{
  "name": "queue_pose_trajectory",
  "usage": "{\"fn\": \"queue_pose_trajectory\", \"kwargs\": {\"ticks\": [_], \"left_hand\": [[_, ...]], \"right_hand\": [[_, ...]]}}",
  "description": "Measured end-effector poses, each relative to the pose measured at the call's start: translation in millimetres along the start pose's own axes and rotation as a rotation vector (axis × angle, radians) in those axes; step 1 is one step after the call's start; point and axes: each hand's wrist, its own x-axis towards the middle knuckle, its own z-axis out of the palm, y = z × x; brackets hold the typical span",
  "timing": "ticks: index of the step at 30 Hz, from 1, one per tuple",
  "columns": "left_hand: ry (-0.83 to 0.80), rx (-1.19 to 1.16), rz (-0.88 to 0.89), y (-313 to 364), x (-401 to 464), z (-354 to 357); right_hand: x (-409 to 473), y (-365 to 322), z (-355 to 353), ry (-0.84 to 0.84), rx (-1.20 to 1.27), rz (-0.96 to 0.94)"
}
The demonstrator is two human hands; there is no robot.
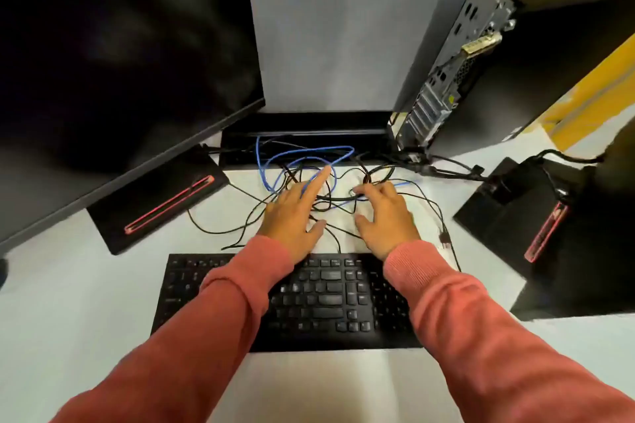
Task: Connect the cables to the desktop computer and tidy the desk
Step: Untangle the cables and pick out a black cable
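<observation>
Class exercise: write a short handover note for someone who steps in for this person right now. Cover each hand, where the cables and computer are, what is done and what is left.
Left hand: open, index finger stretched onto the blue cable.
Right hand: fingers curled into the tangle of black cables; a firm grip cannot be confirmed.
The tangle lies on the desk beyond the keyboard.
Desktop computer stands at the back right, its rear ports facing the cables.
Done: whether any cable is plugged in cannot be told.
Left: untangle, connect the cables, tidy.

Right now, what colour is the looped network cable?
Blue, clearest in the head view.
</observation>
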Motion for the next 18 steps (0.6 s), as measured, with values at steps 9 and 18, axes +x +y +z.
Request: {"fn": "queue_pose_trajectory", "kwargs": {"ticks": [9,18], "left_hand": [[0.257,0.005,0.097,-27.1,8.1,56.6],[0.308,-0.038,0.071,-30.4,7.0,63.9]], "right_hand": [[19.3,31.4,36.9,0.079,0.029,-0.115],[12.0,40.1,46.5,0.04,-0.062,-0.199]]}}
